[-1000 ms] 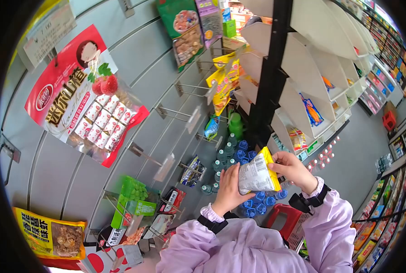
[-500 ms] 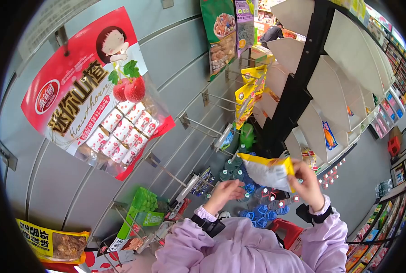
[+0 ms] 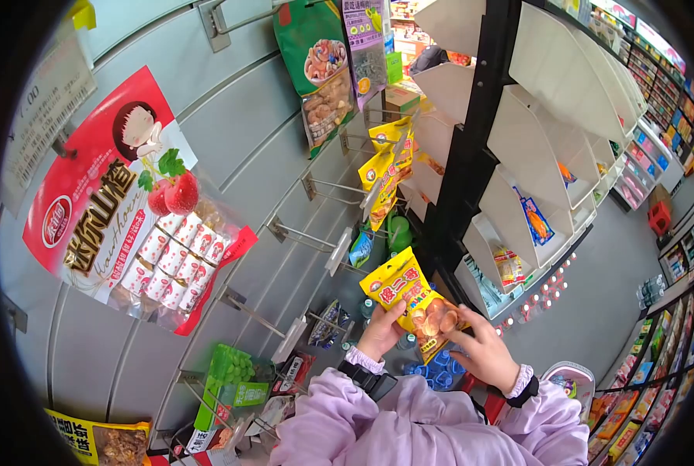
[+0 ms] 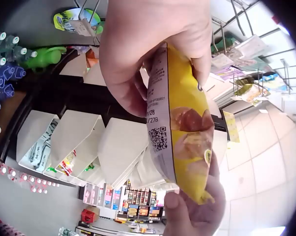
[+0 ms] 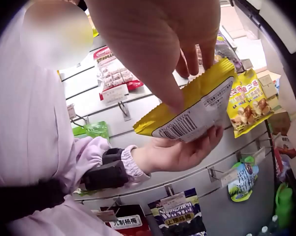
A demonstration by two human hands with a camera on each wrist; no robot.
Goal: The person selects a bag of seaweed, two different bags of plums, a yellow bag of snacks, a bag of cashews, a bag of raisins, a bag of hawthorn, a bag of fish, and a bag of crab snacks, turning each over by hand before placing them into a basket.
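Note:
Both hands hold a yellow snack bag (image 3: 406,286) in front of the chest, its printed front facing up in the head view. The left hand (image 3: 383,331) grips the left edge, thumb on the front. At the lower right edge, the right hand (image 3: 488,354) pinches the bag between thumb and fingers. In the left wrist view the bag (image 4: 189,110) appears side-on, with a white panel and QR code. A barcode shows on the bag's back (image 5: 189,123) in the right wrist view. Similar yellow bags (image 3: 386,175) hang on a hook beyond the hands.
A grey slatted wall (image 3: 230,147) with projecting metal hooks runs along the left. A red-and-white hawthorn candy bag (image 3: 141,210) hangs close by. White shelf bins (image 3: 518,147) stand to the right. Bottles (image 3: 440,371) stand on the floor below, and a basket (image 3: 571,374) is at lower right.
The bag has turned from its silvery back to its yellow front in the head view. The left hand let go of it midway and now grips it again; the right hand has shifted its hold.

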